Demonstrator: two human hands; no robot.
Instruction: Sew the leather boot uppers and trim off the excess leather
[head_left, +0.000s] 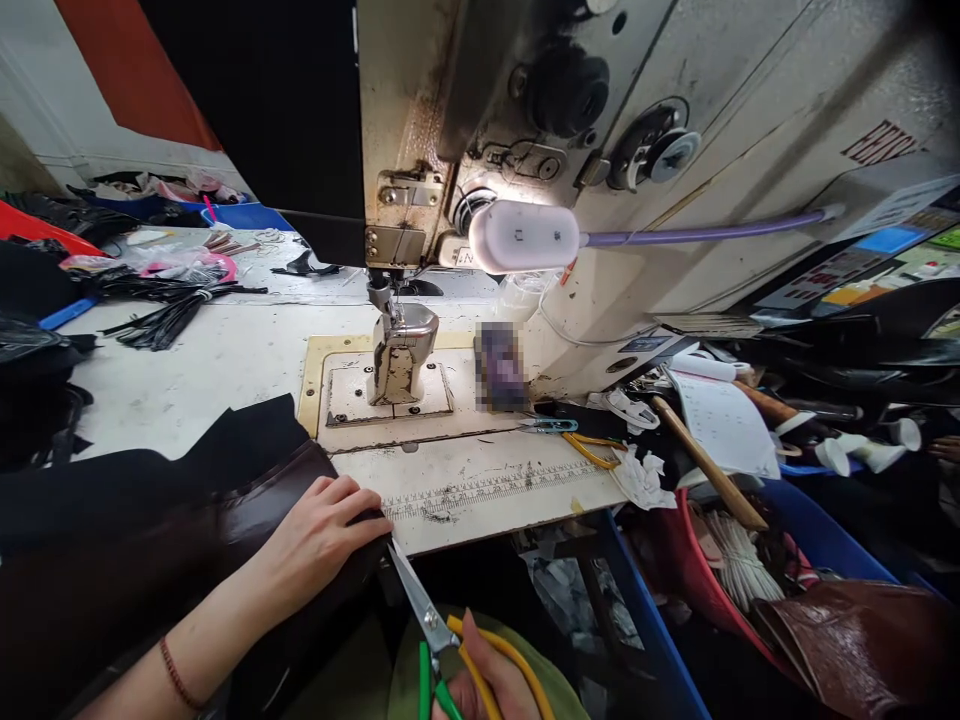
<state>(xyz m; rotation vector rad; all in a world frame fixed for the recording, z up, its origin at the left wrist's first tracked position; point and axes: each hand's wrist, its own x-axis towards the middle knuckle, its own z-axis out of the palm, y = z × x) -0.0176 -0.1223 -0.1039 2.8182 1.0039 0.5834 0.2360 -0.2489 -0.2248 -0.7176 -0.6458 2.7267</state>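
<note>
Dark brown, glossy, leather-like sheet with black backing (pixel 259 505): at the front left of the scuffed white tabletop (pixel 232 365); probably soft, floppy, somewhat slippery; best held near an edge. Left hand (pixel 322 530): fingers curled, gripping the sheet's right end. Silver-bladed scissors with yellow and green handles (pixel 429 612): rigid, likely light; safest held by the loops. Right hand (pixel 504 680): fingers closed around the handles.

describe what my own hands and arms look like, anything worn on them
Your left hand is ungloved, with no ring showing on its fingers. The left forearm is sleeveless where it shows and wears a thin, reddish-brown bracelet that looks beaded. Your right hand is ungloved too; its wrist and forearm are out of view.
</note>
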